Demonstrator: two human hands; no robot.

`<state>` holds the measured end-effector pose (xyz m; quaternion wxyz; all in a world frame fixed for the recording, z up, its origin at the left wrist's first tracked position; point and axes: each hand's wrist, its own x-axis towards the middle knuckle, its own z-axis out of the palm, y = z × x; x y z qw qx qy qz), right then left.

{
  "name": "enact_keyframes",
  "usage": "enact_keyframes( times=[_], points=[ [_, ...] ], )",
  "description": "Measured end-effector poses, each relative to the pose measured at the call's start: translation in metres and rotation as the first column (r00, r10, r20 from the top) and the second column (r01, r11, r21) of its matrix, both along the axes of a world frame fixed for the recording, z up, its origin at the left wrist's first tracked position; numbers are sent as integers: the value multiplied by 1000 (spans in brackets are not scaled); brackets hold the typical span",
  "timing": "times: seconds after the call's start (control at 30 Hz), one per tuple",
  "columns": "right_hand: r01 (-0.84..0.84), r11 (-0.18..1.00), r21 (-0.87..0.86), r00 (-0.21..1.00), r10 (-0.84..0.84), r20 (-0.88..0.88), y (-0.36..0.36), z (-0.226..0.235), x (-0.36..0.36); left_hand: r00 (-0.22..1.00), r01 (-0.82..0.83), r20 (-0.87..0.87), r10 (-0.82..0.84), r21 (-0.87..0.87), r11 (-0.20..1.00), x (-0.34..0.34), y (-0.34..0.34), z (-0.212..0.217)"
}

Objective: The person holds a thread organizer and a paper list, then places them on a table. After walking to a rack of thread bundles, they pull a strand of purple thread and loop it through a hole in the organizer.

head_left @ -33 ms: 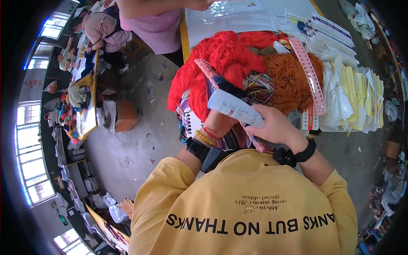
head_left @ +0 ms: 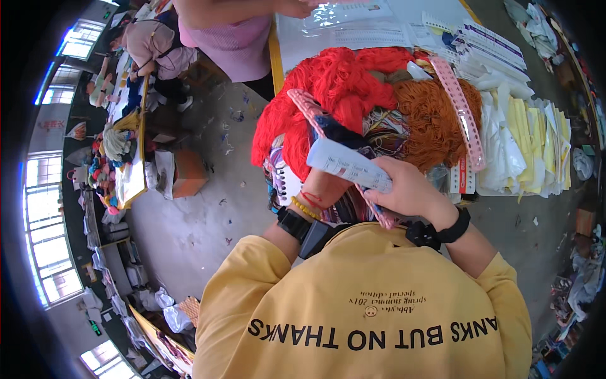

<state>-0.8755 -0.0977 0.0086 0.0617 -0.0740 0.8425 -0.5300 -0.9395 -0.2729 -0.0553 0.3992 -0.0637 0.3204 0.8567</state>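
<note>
My right hand (head_left: pixel 409 189) is closed, its thumb and fingers pinching the right end of a curled white printed paper sheet (head_left: pixel 348 165). Across and below that sheet runs a long pink and dark blue strip (head_left: pixel 307 107), perhaps a bundle of thread; its lower end comes out beneath my right hand. My left hand (head_left: pixel 325 184) is behind the left part of the sheet, its fingers hidden. In front of both hands lie big loose hanks of red yarn (head_left: pixel 341 79) and brown-orange yarn (head_left: pixel 432 123), with multicoloured threads (head_left: pixel 385 129) between them.
A pink strip with holes (head_left: pixel 456 104) lies over the brown yarn. To the right are stacked clear bags with yellow sheets (head_left: pixel 527 145) and printed cards (head_left: pixel 489 50). Across the white table (head_left: pixel 290 38) stands a person in pink (head_left: pixel 237 47). Another table (head_left: pixel 132 170) is at the left.
The paper sheet has tilted slightly, showing more of its printed face. My hands stay in nearly the same place.
</note>
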Motion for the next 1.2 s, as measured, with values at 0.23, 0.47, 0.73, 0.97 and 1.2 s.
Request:
enact_keyframes(
  times=[0.23, 0.47, 0.73, 0.97, 1.2],
  points=[
    [-58, 996, -71, 997, 54, -51, -25, 3, 11, 996, 53, -80, -34, 241, 969, 13, -43, -7],
    [118, 915, -385, 993, -116, 30, -25, 2, 14, 993, 117, 20, -118, 22, 993, 16, -41, 48],
    [407, 652, -640, 912, -256, 319, -16, -4, 16, 997, 79, 7, -79, -109, 991, 23, -44, 54],
    [413, 315, -854, 893, 43, 448, -8, -6, -3, 979, -15, 199, 43, -139, 990, 4, -13, 78],
    [401, 605, -687, 903, -134, 409, 2, 19, -15, 981, -20, 186, 51, -165, 986, 12, -7, 61]
  ],
)
